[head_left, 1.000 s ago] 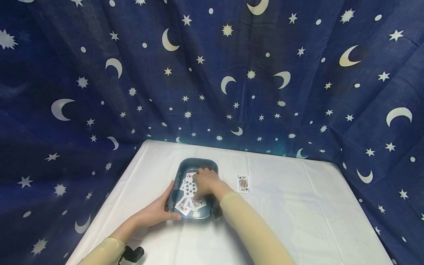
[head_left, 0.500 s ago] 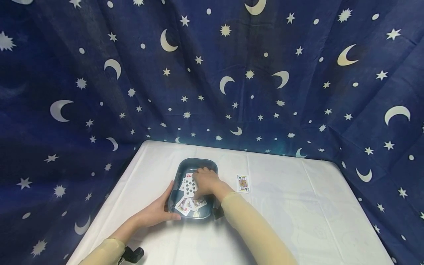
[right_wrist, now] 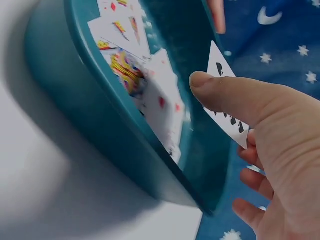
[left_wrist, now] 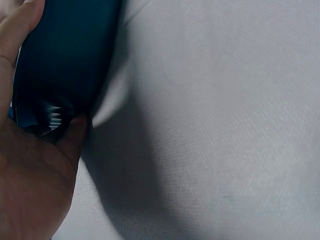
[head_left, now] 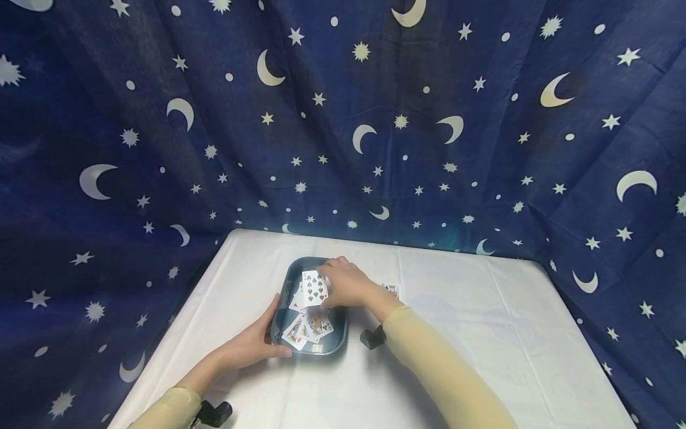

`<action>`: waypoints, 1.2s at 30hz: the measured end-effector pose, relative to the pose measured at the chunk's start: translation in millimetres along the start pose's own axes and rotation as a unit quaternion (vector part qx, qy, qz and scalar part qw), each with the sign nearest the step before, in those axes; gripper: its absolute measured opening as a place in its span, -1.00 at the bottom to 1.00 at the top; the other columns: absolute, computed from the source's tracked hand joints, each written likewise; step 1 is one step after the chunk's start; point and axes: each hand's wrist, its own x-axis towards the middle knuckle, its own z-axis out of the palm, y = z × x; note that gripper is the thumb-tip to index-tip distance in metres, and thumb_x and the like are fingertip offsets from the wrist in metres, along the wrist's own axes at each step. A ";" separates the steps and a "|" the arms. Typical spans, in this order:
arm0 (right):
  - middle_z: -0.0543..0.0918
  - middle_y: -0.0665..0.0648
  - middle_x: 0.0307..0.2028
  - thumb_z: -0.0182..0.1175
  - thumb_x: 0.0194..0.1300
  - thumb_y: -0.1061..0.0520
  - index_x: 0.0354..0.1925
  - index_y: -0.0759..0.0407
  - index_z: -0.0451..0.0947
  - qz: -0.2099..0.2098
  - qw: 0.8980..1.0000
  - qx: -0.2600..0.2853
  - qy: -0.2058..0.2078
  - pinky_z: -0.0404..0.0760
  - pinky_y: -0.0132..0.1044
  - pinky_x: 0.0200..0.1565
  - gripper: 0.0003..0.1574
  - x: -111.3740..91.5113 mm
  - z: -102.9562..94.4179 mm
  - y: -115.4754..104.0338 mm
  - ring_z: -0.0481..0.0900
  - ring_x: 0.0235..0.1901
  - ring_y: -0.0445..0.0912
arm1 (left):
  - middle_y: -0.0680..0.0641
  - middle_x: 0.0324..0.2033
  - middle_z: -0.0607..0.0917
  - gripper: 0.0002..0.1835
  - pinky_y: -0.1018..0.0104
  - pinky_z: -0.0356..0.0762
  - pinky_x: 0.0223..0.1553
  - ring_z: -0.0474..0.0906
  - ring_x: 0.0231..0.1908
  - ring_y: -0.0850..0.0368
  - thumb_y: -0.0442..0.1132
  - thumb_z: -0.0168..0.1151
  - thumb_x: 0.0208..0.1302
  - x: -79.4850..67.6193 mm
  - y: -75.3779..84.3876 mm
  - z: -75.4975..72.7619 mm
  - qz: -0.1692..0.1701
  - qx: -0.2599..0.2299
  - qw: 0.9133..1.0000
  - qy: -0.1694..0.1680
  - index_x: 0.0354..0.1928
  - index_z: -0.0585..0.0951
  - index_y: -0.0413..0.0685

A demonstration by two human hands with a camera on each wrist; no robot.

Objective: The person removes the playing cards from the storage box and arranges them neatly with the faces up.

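In the head view, my right hand (head_left: 348, 284) pinches a white playing card (head_left: 313, 288) with several black spades, raised above the dark teal plastic tub (head_left: 338, 335). The right wrist view shows the thumb across the face of this spade card (right_wrist: 228, 122), which bends slightly. My left hand (head_left: 248, 345) rests against the tub's left near corner, its thumb along the near side and its straight fingers along the left side. In the left wrist view that hand (left_wrist: 35, 172) touches the tub's outer wall (left_wrist: 70, 50). Several face-up cards (head_left: 295, 333) overlap inside the tub.
Right of the tub a face-up picture card (head_left: 392, 289) lies on the white-covered table (head_left: 482, 345), partly hidden by my right wrist. A dark blue curtain (head_left: 300, 143) with moons and stars hangs behind the table. Black wrist devices (head_left: 214, 413) are on both arms.
My right hand has lifted the spade card off the pile in the tub and drawn back slightly to the right. The left hand stays at the tub's corner.
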 end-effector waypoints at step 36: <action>0.32 0.13 0.21 0.51 -0.26 -0.18 0.30 0.09 0.27 0.131 0.989 0.043 0.054 0.22 0.07 0.20 0.17 -128.2 -43.4 145.4 0.13 0.23 0.08 | 0.06 0.44 -0.18 0.34 0.08 0.01 0.29 -0.16 0.39 0.03 0.20 0.48 -0.24 0.8 -0.5 2.6 -0.006 0.023 1.000 0.009 0.41 -0.35 0.45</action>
